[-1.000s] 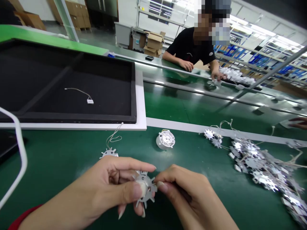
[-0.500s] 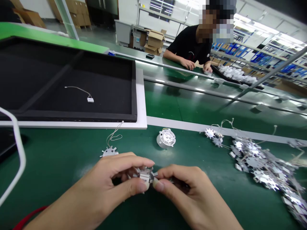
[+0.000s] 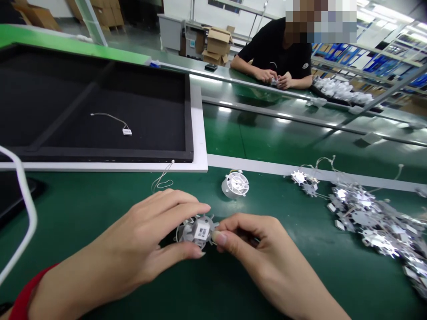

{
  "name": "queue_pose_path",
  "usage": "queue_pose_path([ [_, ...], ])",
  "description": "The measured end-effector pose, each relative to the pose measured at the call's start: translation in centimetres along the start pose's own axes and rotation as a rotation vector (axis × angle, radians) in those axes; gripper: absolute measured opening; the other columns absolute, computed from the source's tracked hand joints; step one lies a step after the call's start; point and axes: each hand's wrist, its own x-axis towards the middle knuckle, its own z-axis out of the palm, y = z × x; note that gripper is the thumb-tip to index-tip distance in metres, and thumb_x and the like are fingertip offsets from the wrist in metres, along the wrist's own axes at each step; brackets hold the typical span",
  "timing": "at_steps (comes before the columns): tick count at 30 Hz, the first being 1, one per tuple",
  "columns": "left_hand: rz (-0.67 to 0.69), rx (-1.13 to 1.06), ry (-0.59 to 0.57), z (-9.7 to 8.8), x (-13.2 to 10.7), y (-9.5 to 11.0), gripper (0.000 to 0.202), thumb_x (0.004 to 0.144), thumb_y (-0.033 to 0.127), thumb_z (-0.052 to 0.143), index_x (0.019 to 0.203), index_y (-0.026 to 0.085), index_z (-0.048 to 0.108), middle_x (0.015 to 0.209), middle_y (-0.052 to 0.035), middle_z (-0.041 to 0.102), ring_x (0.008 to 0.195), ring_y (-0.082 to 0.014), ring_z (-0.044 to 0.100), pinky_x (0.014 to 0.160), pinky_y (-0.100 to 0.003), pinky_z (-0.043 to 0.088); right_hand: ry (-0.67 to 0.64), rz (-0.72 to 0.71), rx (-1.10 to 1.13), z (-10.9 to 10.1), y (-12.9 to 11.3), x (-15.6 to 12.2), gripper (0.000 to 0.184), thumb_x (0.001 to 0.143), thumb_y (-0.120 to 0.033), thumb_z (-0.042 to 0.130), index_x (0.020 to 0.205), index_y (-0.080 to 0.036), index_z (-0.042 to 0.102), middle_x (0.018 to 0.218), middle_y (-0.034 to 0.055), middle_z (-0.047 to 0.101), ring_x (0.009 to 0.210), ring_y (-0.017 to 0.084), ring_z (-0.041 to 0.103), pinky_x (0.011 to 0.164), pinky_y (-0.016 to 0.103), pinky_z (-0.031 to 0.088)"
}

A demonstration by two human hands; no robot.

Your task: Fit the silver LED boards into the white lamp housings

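You have the toothed metal part (image 3: 202, 232) between your two hands, just above the green bench (image 3: 100, 200) and nearer to you than the white round housing (image 3: 235, 186). Your left hand (image 3: 147, 244) curves around it, forefinger along the far edge and thumb along the near one, with a modest gap that the part fills; how hard they press, you cannot tell from this view. Your right hand (image 3: 263, 253) is closed narrowly, thumb and forefinger pinching at the part's right rim (what lies under that thumb is hidden).

The small white block (image 3: 201, 231) on the part faces up with its printed label showing, so it seems wise to let the left hand steady the plate by its rim while the right does the fine work. The teeth look thin; press near their roots rather than at the tips, or one may bend. If a lead runs beneath your right thumb, ease it gently instead of tugging.

Mind the looped cable (image 3: 163, 181) just beyond your left knuckles, its lower end out of sight, so your hand does not snag it. The heap of similar parts (image 3: 367, 218) lies well off to your right, with room for your right elbow between.
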Motion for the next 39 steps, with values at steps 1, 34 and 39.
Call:
queue_pose_path([
  [1, 0.05, 0.053, -0.007, -0.1, 0.0, -0.1, 0.03, 0.107, 0.048, 0.073, 0.133, 0.034, 0.07, 0.117, 0.0009, 0.078, 0.103, -0.0229, 0.073, 0.095, -0.031, 0.054, 0.009, -0.026, -0.016, 0.2, 0.0, 0.0, 0.029, 0.099, -0.04, 0.063, 0.081, -0.021, 0.076, 0.075, 0.002, 0.068, 0.067, 0.016, 0.055, 0.058, 0.027, 0.04],
  [34, 0.111, 0.387, -0.218, -0.6, -0.5, -0.9, 0.039, 0.119, 0.059, 0.033, 0.142, 0.034, 0.052, 0.134, 0.0054, 0.073, 0.121, -0.0159, 0.071, 0.102, -0.033, 0.054, 0.108, -0.284, -0.378, 1.5, 1.9, -0.2, 0.013, 0.1, -0.018, 0.065, 0.091, -0.024, 0.073, 0.086, -0.0026, 0.077, 0.058, 0.012, 0.061, 0.053, 0.024, 0.041],
  [39, 0.138, 0.408, -0.213, -0.5, -0.3, -0.9, 0.036, 0.12, 0.056, 0.03, 0.134, 0.034, 0.055, 0.132, 0.0093, 0.075, 0.119, -0.0121, 0.073, 0.102, -0.03, 0.055, 0.065, -0.382, -0.501, 1.0, 2.2, -0.6, 0.024, 0.102, -0.008, 0.06, 0.088, -0.023, 0.071, 0.081, -0.0016, 0.077, 0.066, 0.016, 0.07, 0.061, 0.026, 0.048],
])
